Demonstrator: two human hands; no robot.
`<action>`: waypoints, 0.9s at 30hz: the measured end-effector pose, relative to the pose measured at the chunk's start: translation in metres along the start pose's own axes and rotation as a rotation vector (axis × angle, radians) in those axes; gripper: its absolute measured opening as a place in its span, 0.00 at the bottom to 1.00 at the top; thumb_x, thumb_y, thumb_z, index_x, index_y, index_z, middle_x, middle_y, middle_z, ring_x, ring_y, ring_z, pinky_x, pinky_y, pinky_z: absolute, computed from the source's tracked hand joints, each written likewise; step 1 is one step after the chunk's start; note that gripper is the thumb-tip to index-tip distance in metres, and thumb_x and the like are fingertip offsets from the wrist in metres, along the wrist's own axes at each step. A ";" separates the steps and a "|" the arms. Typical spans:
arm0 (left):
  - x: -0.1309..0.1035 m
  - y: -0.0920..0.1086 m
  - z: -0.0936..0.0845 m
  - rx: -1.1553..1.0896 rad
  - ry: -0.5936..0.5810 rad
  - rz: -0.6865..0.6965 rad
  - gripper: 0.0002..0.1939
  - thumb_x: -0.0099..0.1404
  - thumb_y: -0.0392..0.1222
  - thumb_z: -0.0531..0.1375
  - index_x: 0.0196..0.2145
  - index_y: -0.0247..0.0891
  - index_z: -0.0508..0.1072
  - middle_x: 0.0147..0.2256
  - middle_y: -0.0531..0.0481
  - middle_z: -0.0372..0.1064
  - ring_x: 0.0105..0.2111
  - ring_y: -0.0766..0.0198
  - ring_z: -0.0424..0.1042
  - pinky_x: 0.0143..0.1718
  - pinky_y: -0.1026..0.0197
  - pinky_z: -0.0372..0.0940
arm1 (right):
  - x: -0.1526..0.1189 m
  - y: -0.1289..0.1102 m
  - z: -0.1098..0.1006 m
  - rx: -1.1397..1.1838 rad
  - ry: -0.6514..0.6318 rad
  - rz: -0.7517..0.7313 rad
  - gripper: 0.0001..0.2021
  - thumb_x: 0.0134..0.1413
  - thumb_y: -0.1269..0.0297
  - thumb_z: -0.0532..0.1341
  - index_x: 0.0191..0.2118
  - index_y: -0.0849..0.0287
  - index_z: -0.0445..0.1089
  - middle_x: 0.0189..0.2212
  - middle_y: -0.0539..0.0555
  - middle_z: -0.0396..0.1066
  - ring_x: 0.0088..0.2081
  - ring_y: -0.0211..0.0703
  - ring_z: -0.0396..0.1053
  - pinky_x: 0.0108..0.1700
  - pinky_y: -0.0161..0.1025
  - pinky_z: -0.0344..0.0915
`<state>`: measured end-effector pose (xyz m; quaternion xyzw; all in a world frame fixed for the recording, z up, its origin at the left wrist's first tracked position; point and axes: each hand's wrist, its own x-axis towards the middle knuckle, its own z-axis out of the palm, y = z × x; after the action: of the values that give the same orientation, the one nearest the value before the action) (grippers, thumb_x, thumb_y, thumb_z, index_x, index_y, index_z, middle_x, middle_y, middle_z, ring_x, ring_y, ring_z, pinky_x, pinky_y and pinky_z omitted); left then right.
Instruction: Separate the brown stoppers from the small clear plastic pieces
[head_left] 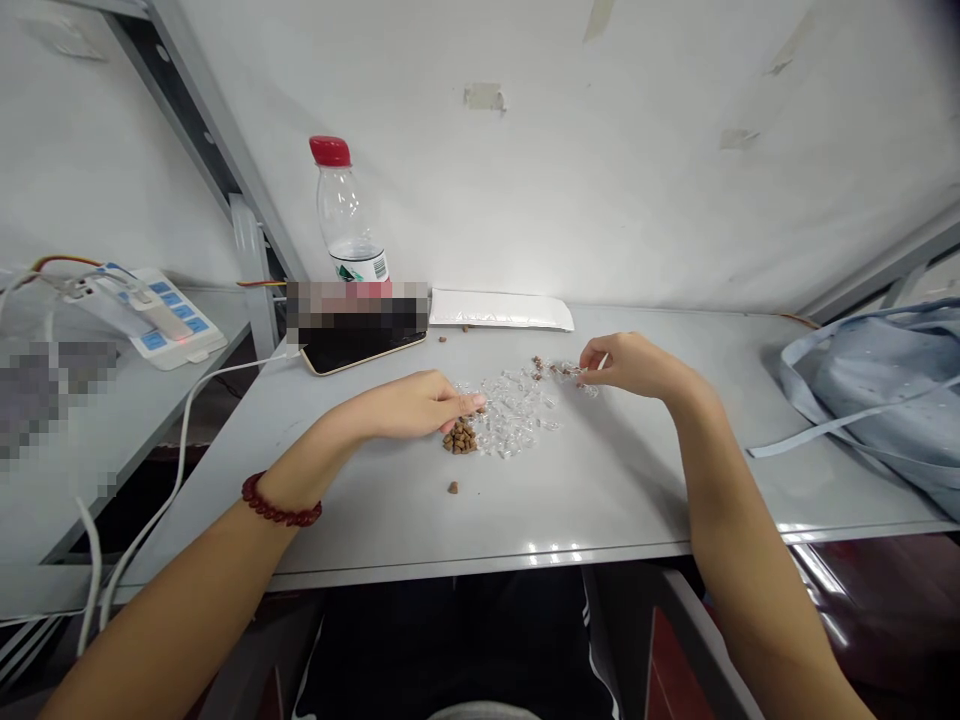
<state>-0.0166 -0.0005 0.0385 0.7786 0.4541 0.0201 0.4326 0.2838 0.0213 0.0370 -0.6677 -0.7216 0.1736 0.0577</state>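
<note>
Clear plastic pieces [514, 415] lie in a loose heap on the grey table [375, 520]. Against the heap's left side is a small pile of brown pellets [460, 438]. My left hand [420, 404] is over the left edge of the heap, thumb and fingers pressed together just above the pellets; a brown bit shows by the fingertips. On the right, my right hand [626, 362] pinches at a smaller group of clear pieces mixed with brown pellets [559, 370]; what lies between its fingertips is too small to make out. One lone pellet [454, 488] rests nearer the front edge.
A red-capped bottle [349, 220] and a phone [364, 345] with a white cable stand at the back left. A white packet [501, 310] lies along the wall. Far left is a power strip [176, 318]; a light blue bag [885, 390] sits at right.
</note>
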 end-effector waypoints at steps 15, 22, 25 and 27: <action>0.004 0.008 0.015 -0.246 0.014 0.115 0.24 0.64 0.58 0.50 0.26 0.34 0.69 0.16 0.56 0.55 0.18 0.71 0.55 0.24 0.65 0.56 | -0.018 -0.049 0.011 0.274 -0.093 -0.367 0.04 0.41 0.70 0.59 0.28 0.59 0.69 0.25 0.50 0.69 0.26 0.36 0.62 0.28 0.34 0.59; 0.009 0.013 0.029 -0.330 0.017 0.148 0.19 0.66 0.51 0.50 0.25 0.34 0.66 0.18 0.55 0.58 0.16 0.72 0.56 0.20 0.67 0.54 | -0.032 -0.085 0.043 0.398 0.005 -0.631 0.04 0.40 0.74 0.58 0.27 0.59 0.65 0.24 0.47 0.64 0.24 0.32 0.55 0.27 0.32 0.55; 0.007 0.014 0.029 -0.274 0.006 0.148 0.19 0.66 0.49 0.51 0.23 0.35 0.65 0.16 0.57 0.54 0.16 0.72 0.53 0.19 0.67 0.51 | -0.032 -0.085 0.044 0.367 -0.054 -0.652 0.06 0.39 0.75 0.59 0.27 0.59 0.65 0.24 0.47 0.63 0.24 0.32 0.54 0.26 0.32 0.54; 0.004 0.014 0.025 -0.231 0.033 0.158 0.19 0.65 0.49 0.51 0.21 0.35 0.63 0.16 0.57 0.53 0.17 0.72 0.52 0.19 0.67 0.50 | -0.030 -0.081 0.042 0.285 -0.027 -0.643 0.05 0.40 0.74 0.59 0.27 0.60 0.65 0.24 0.47 0.62 0.24 0.33 0.53 0.26 0.32 0.53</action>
<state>0.0061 -0.0168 0.0308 0.7565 0.3932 0.1188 0.5088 0.1973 -0.0191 0.0289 -0.3892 -0.8643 0.2541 0.1925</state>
